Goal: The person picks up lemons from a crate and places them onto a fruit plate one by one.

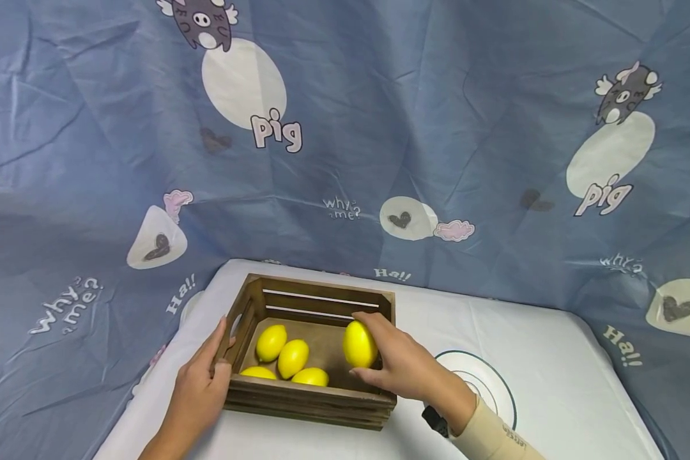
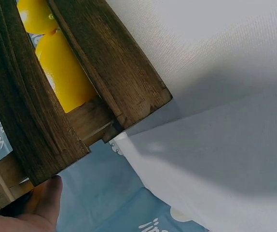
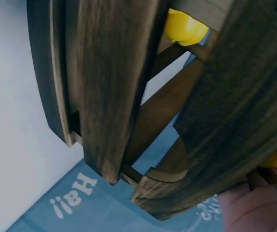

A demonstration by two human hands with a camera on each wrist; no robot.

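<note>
Lemon [image 1: 356,345] in right grip [image 1: 402,363], two front lemons [image 1: 310,377] part-hidden

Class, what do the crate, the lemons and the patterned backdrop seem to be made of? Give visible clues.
Crate: wood, matt brown, perhaps stained; streaky grain shows.
Lemons: perhaps plastic, possibly real; smooth, evenly yellow, faintly glossy.
Patterned backdrop: thin printed cloth or plastic, probably; it creases softly.

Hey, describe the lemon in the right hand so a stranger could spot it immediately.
Below the blue printed curtain, find the brown slatted wooden crate. At its right end, the right hand grips a yellow lemon. While four other lemons lie loose inside, only this one is held.
</note>
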